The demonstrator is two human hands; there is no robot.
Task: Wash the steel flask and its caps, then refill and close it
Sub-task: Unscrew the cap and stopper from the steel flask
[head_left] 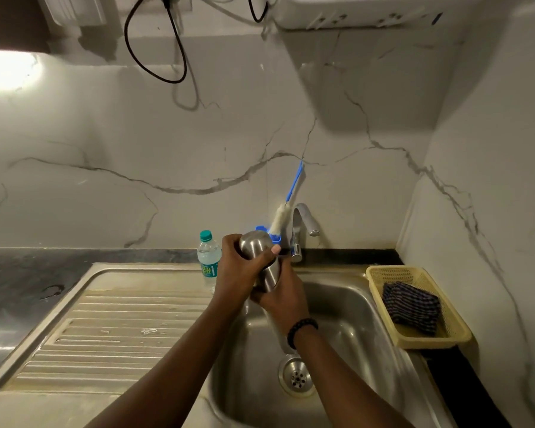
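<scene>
Steel flask (pixel 261 261), smooth, cylindrical, gripped by left hand (pixel 238 267), right hand (pixel 283 296)

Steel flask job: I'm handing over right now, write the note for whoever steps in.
Left hand grips the upper end of the cylindrical brushed-steel flask; right hand grips its lower end, over the stainless sink basin.
Blue-handled white bottle brush stands by the chrome tap; no water seen running.
Clear plastic water bottle with green cap stands on the sink edge, left of the flask.
Caps: cannot tell whether on or off. Washing progress cannot be judged.
Left: wash as needed, refill, close.
</scene>
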